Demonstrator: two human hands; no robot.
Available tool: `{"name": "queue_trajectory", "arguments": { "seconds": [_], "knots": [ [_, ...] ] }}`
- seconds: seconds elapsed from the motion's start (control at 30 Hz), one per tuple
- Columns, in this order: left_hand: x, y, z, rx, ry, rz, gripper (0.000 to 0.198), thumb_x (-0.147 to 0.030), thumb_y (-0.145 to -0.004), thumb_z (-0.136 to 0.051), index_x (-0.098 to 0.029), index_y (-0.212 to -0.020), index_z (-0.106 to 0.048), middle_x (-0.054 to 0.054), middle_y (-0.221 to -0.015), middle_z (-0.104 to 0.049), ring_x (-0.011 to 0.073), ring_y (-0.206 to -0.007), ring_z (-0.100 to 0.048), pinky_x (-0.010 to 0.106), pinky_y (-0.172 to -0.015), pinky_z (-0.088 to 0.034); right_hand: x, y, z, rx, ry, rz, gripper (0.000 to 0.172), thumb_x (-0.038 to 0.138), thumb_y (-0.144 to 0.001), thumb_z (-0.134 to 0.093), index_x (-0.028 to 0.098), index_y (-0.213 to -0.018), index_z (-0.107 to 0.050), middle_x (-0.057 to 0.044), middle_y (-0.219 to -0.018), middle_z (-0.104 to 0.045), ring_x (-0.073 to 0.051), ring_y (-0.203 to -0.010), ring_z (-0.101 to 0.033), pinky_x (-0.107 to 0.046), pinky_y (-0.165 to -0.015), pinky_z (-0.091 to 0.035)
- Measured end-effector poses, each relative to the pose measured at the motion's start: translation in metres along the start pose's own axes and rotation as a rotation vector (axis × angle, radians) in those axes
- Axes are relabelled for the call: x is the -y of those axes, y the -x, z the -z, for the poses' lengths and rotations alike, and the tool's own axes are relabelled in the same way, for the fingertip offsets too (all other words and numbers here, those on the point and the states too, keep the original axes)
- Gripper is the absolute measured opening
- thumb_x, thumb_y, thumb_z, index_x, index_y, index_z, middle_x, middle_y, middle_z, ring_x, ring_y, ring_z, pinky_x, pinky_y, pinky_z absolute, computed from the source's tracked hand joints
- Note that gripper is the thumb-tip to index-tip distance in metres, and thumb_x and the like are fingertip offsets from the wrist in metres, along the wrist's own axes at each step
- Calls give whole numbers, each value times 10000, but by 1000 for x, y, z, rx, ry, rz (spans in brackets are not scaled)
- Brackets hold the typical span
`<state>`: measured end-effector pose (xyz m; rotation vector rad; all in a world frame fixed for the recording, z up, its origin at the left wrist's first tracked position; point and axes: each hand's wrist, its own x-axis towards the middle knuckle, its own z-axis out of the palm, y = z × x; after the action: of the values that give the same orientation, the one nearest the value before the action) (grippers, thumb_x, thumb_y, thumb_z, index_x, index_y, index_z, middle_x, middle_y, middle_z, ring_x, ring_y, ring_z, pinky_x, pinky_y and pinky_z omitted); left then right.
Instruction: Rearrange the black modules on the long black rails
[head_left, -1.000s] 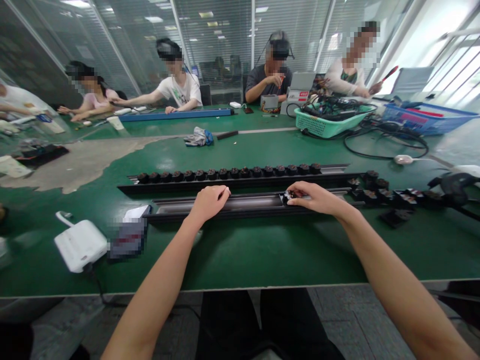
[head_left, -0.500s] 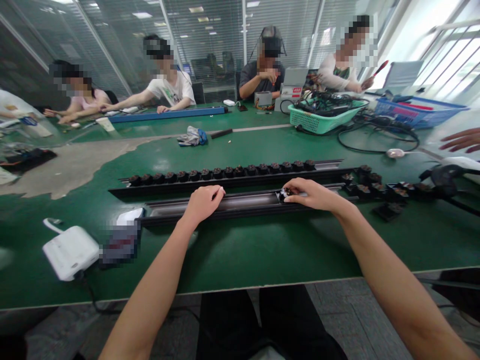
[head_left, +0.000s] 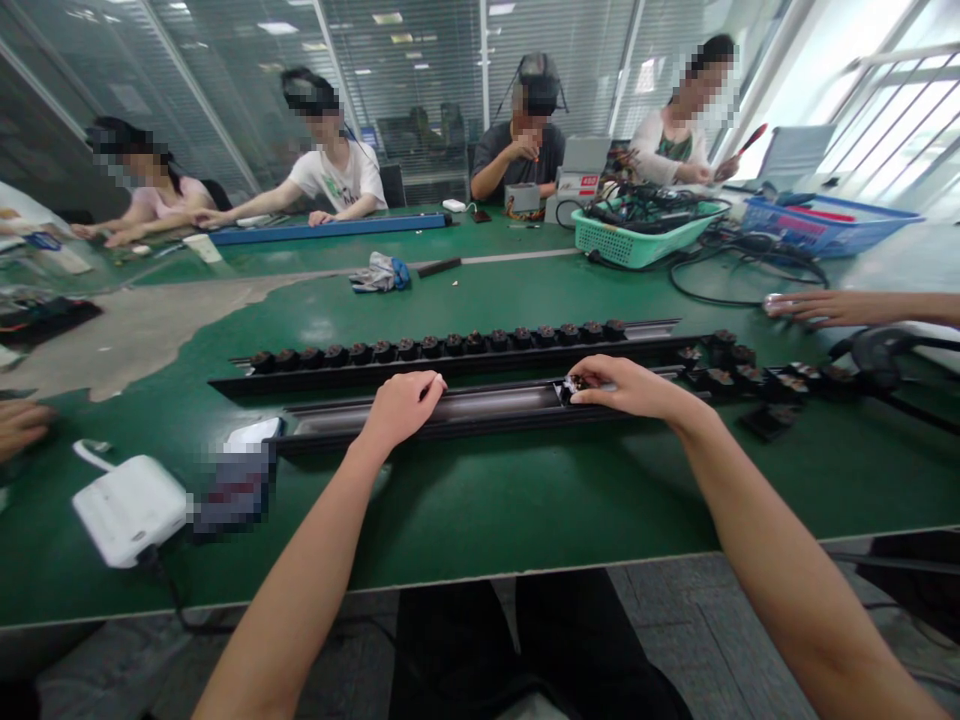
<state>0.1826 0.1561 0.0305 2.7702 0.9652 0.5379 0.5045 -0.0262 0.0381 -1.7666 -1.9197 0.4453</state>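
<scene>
The near rail is laid on the table with its long axis running from about 9 to 3 o'clock, 12 being taken as straight away from the body. A small block is pinched between the thumb and fingers of the right hand, at the channel of this rail. It is placed at 9 o'clock from that hand and, well apart, at 3 o'clock from the left hand; the right is thus the nearer. The left hand is laid over the rail, fingers curled; whether the rail is gripped cannot be told. The far rail, topped by a row of blocks, is set roughly parallel at 12 o'clock; loose blocks are scattered at 3 o'clock.
</scene>
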Motion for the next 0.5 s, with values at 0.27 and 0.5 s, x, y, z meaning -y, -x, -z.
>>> {"name": "queue_trajectory", "arguments": {
  "seconds": [0.27, 0.5],
  "knots": [
    [-1, 1, 2, 2, 6, 5, 361, -353, -972, -386, -241, -918, -725, 42, -1019, -773, 239, -973, -705, 326, -860, -495, -1, 2, 3, 13, -12, -11, 484, 606, -854, -588, 170, -1055, -648, -41, -824, -567, -202, -771, -537, -334, -734, -399],
    [-1, 0, 1, 7, 1, 13, 381, -373, -976, -377, -235, -925, -728, 49, -1020, -771, 241, -974, -704, 334, -878, -494, -2, 3, 6, 30, -17, -36, 493, 605, -848, -594, 159, -1052, -642, -33, -807, -549, -193, -752, -526, -328, -717, -395]
  ]
}}
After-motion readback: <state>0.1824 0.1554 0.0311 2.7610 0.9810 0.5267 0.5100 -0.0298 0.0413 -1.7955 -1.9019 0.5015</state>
